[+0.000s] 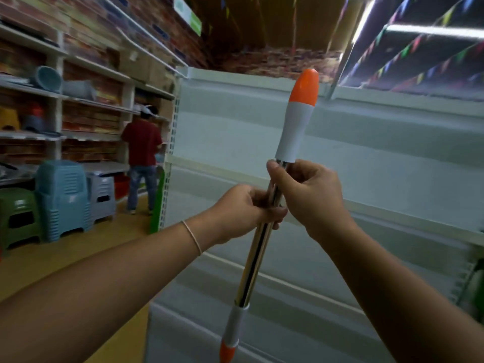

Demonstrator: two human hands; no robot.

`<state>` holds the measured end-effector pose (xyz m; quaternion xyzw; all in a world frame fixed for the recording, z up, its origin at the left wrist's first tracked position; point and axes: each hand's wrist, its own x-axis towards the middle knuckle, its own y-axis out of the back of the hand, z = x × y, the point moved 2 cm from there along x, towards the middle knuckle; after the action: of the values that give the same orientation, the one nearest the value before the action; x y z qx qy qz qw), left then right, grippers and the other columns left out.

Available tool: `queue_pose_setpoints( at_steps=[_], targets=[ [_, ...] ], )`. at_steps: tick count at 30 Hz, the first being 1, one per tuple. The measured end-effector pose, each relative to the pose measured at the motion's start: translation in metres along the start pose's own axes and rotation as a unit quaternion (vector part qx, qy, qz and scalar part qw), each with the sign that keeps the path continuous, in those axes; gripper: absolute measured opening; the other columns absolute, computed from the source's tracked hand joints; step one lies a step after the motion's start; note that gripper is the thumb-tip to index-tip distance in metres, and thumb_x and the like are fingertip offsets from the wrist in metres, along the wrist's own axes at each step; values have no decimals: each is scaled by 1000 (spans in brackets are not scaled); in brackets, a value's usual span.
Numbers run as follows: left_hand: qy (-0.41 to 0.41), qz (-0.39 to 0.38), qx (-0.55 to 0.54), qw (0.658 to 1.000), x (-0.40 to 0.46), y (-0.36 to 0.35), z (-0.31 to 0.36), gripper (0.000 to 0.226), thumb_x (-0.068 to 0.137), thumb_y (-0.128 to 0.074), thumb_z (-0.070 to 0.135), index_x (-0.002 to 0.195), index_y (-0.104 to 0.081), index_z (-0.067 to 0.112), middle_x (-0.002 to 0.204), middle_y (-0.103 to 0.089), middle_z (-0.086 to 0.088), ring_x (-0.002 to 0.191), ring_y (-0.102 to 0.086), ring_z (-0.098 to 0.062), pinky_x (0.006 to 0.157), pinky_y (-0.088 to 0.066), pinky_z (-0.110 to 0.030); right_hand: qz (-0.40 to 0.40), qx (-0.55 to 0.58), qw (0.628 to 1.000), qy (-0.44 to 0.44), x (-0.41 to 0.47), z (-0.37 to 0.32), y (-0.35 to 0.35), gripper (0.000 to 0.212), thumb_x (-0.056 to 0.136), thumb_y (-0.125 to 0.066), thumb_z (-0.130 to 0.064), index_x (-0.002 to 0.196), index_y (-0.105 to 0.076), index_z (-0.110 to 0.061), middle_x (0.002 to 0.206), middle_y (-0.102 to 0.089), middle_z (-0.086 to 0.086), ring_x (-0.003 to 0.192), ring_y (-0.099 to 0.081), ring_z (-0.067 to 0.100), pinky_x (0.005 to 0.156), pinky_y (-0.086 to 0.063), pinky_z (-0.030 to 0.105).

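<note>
A shiny metal pole [255,258] stands nearly upright in front of me, leaning slightly right. Its top ends in a white grip with an orange cap [301,108]. Lower down sits a white and orange collar [233,334]. My left hand [243,210] grips the metal shaft from the left. Just above it, my right hand [306,195] is curled round the shaft right below the white grip. The pole's lower end runs out of the bottom of the view.
A white shelving unit [379,166] with bare shelves stands straight ahead. Stacked plastic stools [62,195] in blue, green and grey line the aisle at the left. A person in a red shirt [142,153] stands farther down that aisle by wall shelves.
</note>
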<state>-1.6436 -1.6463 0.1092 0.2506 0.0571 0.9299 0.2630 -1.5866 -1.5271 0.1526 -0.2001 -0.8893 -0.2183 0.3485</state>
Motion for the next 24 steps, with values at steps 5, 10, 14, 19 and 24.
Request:
queue_pose_setpoints(
  at_steps=[5,10,14,19,24],
  targets=[
    [-35,-16,6,999,25,-5,11,17,79,-76,14,83,-70,-2,75,-71,-14,71,-71,-24,73,-59,-30,51,-19,998,9,24,-20,23,38,88,-71,-38,77,-68,-1,42,-47,-10,36,-40,1,37,-33,17],
    [-56,-10,37,998,40,-13,24,21,75,-80,21,80,-72,3,74,-74,-11,72,-72,-26,80,-59,-45,49,-53,997,15,35,-28,37,35,93,-65,-35,82,-67,-2,47,-49,-6,37,-44,2,38,-34,17],
    [-87,-3,53,995,46,-23,36,23,72,-83,28,77,-72,8,72,-74,-7,71,-72,-23,77,-60,-44,81,-75,993,29,42,-34,49,34,95,-62,-31,79,-66,-1,44,-46,-10,35,-41,1,37,-32,15],
    [-111,16,49,992,48,-31,45,21,72,-82,32,76,-70,14,68,-73,2,66,-71,-14,67,-57,-29,81,-89,992,41,47,-42,57,34,96,-60,-33,76,-65,-5,46,-47,-10,36,-42,1,39,-33,19],
    [-128,33,42,990,50,-33,50,22,72,-82,32,77,-71,14,68,-73,1,65,-71,-15,67,-59,-31,75,-91,992,51,50,-47,60,32,96,-60,-35,82,-68,-7,46,-49,-10,36,-44,0,38,-35,15]
  ],
)
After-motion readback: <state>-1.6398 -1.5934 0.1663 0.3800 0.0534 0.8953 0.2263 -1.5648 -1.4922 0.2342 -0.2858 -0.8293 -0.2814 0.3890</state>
